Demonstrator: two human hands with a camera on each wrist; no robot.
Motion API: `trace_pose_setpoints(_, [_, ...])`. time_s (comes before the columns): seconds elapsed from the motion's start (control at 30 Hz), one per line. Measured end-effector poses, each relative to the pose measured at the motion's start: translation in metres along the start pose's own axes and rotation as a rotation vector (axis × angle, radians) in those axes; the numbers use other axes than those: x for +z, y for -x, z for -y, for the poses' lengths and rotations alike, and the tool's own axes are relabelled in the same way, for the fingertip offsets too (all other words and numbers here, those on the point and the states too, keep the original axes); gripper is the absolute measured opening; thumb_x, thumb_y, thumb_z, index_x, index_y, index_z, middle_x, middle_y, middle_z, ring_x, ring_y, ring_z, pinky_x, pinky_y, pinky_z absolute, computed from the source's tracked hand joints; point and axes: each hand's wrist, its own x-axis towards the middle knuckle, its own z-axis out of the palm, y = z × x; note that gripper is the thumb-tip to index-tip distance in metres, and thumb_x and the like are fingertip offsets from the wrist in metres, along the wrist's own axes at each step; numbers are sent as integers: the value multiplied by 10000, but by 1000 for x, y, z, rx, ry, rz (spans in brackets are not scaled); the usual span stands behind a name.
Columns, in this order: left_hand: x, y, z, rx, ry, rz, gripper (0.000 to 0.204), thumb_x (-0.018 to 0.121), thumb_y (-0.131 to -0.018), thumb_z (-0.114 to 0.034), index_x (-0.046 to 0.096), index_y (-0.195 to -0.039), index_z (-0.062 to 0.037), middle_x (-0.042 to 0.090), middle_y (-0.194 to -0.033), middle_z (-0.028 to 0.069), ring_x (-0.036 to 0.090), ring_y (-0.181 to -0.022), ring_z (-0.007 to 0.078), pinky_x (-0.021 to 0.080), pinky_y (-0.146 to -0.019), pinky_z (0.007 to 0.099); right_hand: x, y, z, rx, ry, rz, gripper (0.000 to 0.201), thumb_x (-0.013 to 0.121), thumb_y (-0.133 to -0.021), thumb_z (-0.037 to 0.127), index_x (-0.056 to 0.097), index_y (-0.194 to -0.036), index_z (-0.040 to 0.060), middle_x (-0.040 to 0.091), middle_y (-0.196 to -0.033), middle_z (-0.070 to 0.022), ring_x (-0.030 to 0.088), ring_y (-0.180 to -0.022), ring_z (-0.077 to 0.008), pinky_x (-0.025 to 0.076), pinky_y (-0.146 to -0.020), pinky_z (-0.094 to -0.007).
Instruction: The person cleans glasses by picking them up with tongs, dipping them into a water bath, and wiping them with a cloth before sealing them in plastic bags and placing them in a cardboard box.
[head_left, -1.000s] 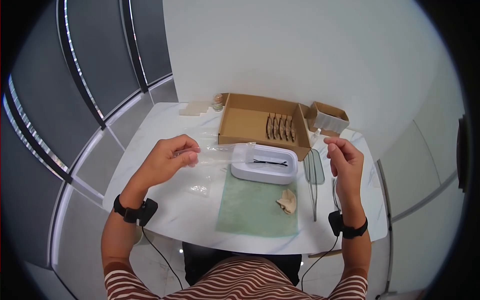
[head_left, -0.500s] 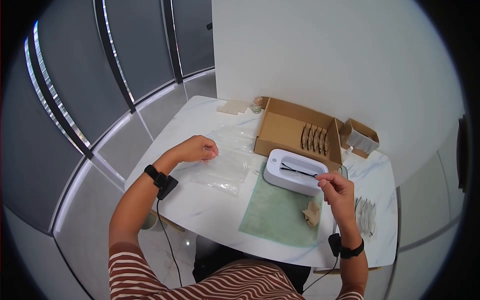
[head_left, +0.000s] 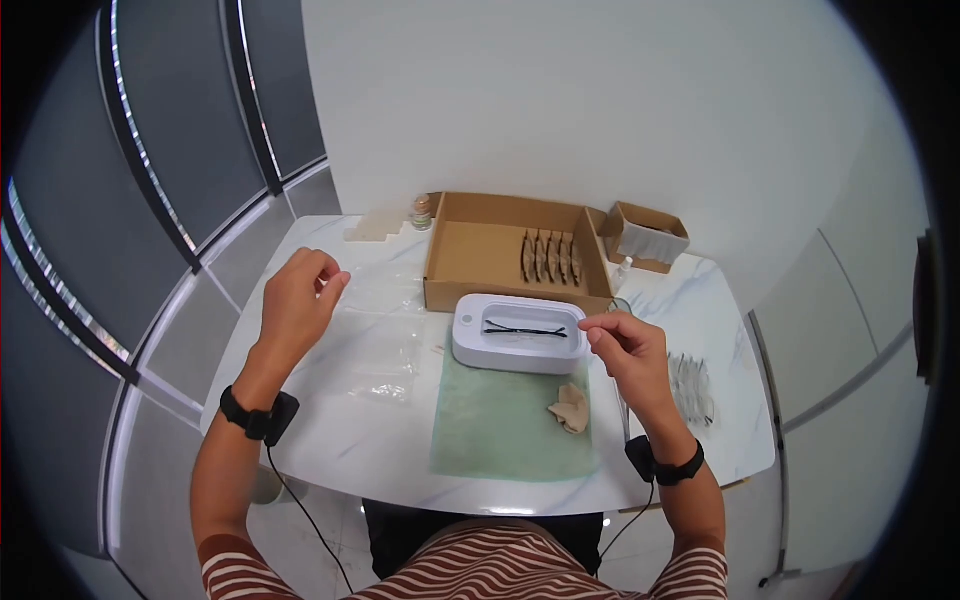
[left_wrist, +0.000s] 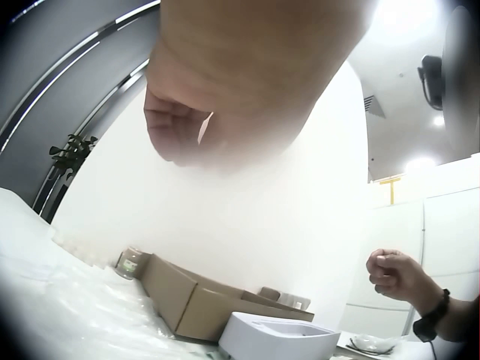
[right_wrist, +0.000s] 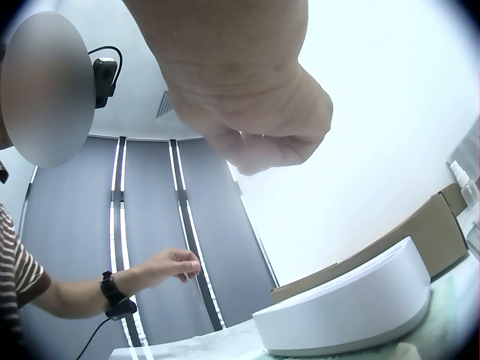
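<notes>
Head view: both hands' grips curled empty, left (head_left: 297,297) above plastic bags (head_left: 385,340), right (head_left: 625,345) beside white tub (head_left: 519,333).

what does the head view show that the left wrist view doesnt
Only the head view shows inside the white tub, where a dark thin piece lies, plus the green mat, the crumpled tan cloth and the row of items in the cardboard box. Only the left wrist view shows a plant by the dark wall and the ceiling lights. Both show the left hand, raised with curled fingers, the right hand, the tub, the box, the small jar and the clear plastic bags.
</notes>
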Motion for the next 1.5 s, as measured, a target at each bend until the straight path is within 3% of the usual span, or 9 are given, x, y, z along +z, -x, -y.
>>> trace_pose_setpoints(0.1, [-8,-7,-48,29,207,-390,264,716,-871,-12,482,-749,-19,468,-731,56,420,-600,159,360,-549,303,-9,5,-2,-31,-6,-60,146,682,-970,89,751,-1058,-3,630,-781,46,501,-689,-24,380,-594,-205])
trace_pose_setpoints(0.27, [14,-7,-68,114,389,-649,444,671,-915,40,303,-688,-61,370,-651,4,267,-589,103,234,-521,291,-39,16,-4,-23,158,-135,149,695,-953,96,746,-1054,0,534,-658,73,440,-620,-25,359,-566,-211])
trace_pose_setpoints(0.63, [76,-14,-91,43,678,-437,481,693,-919,-6,302,-645,-66,281,-546,-25,238,-555,82,217,-479,285,-89,43,-27,85,405,-240,139,692,-924,56,739,-1047,11,455,-631,87,376,-596,-19,308,-539,-225])
trace_pose_setpoints(0.73, [83,-12,-76,102,553,-201,318,741,-875,-77,486,-691,-31,419,-595,13,365,-527,127,340,-494,303,-91,41,-43,71,473,-166,163,703,-901,69,747,-1053,28,492,-614,42,414,-578,-50,356,-536,-247])
trace_pose_setpoints(0.8, [86,-8,-73,343,381,-59,229,793,-833,-203,668,-937,-43,536,-794,58,499,-649,189,423,-579,318,-88,43,-42,128,462,-160,166,706,-900,72,744,-1054,25,499,-620,38,420,-580,-52,363,-538,-252])
trace_pose_setpoints(0.83, [86,-4,-69,329,366,-56,229,793,-833,-203,668,-937,-43,536,-794,58,499,-649,189,423,-579,318,-85,43,-44,140,437,-155,166,707,-899,72,742,-1054,25,495,-613,36,421,-577,-52,363,-537,-252])
trace_pose_setpoints(0.9, [84,6,-61,302,113,229,456,803,-798,-302,689,-1202,-126,549,-976,114,574,-840,273,489,-702,384,-80,41,-47,140,418,-125,163,706,-899,71,742,-1052,24,494,-610,37,421,-574,-52,361,-536,-252])
trace_pose_setpoints(1.0, [87,9,-60,256,9,370,510,797,-799,-359,673,-1246,-148,527,-991,108,582,-929,283,492,-761,415,-73,37,-59,143,403,-91,166,708,-895,70,738,-1052,24,488,-603,36,422,-568,-54,366,-535,-253])
trace_pose_setpoints(1.5, [107,8,-63,328,-80,475,488,767,-808,-320,669,-1240,-114,559,-997,129,623,-928,313,519,-762,437,-77,34,-72,191,497,-39,217,713,-890,73,726,-1104,37,541,-621,6,467,-574,-81,416,-560,-264])
